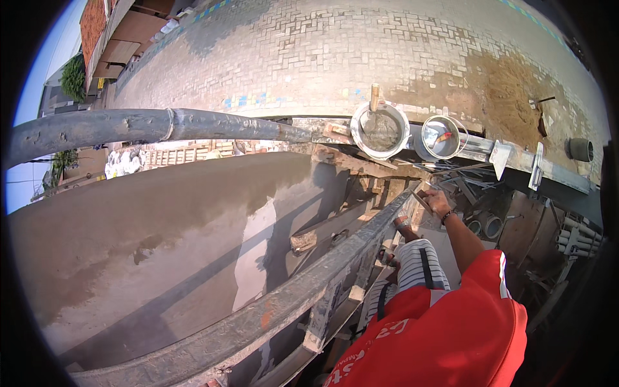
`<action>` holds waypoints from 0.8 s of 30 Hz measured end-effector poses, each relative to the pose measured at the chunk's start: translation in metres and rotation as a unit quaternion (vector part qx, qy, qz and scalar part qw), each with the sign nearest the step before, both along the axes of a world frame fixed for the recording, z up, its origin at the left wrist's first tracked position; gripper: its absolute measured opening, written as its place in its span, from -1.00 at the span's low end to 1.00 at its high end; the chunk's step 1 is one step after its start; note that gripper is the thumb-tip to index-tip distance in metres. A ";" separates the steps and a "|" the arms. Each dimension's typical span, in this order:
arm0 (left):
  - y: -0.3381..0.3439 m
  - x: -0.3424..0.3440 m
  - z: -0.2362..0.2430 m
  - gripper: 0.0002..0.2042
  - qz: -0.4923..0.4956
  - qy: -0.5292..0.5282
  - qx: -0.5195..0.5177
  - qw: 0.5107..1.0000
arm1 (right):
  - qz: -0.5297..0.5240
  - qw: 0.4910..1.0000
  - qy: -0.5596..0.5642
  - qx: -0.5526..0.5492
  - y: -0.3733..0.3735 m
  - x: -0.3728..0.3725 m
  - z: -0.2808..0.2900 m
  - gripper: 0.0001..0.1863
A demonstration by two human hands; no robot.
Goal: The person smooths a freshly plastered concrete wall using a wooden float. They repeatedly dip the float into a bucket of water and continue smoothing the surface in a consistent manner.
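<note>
My right hand (pixel 436 202), with a dark bracelet at the wrist, is closed on a thin flat tool (pixel 421 201) seen nearly edge-on; its exact kind does not show. It is close to the far end of a long mortar-smeared beam (pixel 277 319) that runs from the lower left toward the middle. Beyond the hand stands a round bucket of wet grey mortar (pixel 382 132), a wooden handle (pixel 374 97) rising at its far rim. Beside it is a second bucket (pixel 441 137) with a red-handled tool (pixel 443 137) inside. My left hand does not show.
A partly wet plastered wall (pixel 193 213) fills the left. A thick grey pole (pixel 116 128) crosses above it. Sand (pixel 512 90) lies on the paving (pixel 309 58) at the far right. Below right are pipes (pixel 574 238) and scrap boards (pixel 525 219).
</note>
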State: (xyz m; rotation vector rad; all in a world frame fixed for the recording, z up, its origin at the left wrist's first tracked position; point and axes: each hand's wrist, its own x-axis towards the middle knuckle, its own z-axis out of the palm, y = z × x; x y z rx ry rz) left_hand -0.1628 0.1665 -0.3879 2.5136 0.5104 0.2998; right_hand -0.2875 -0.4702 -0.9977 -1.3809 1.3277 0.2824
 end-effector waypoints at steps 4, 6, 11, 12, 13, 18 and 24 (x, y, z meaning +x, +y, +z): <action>-0.080 0.010 0.003 -0.60 0.137 -0.059 0.046 0.988 | -0.087 0.993 -0.068 0.035 -0.046 0.018 0.035 -0.65; -0.074 0.018 -0.001 -0.57 0.131 -0.054 0.075 0.987 | -0.146 0.986 -0.081 -0.001 -0.078 0.013 0.017 -0.66; -0.046 0.025 -0.004 -0.48 0.123 -0.054 0.119 0.984 | 0.044 0.951 0.057 -0.302 -0.163 0.025 -0.021 -0.68; -0.040 0.023 -0.004 -0.47 0.122 -0.056 0.127 0.983 | 0.114 0.932 0.082 -0.335 -0.176 0.037 -0.025 -0.70; -0.032 0.018 -0.001 -0.45 0.120 -0.059 0.135 0.982 | 0.186 0.905 0.102 -0.368 -0.187 0.055 -0.030 -0.72; 0.051 -0.025 0.068 -0.36 0.075 -0.111 0.139 0.981 | 0.457 0.772 0.228 -0.379 -0.214 0.063 -0.101 -0.82; 0.080 -0.060 0.059 -0.28 -0.074 -0.129 0.082 0.985 | 0.488 0.698 0.260 -0.454 -0.288 0.005 -0.240 -0.81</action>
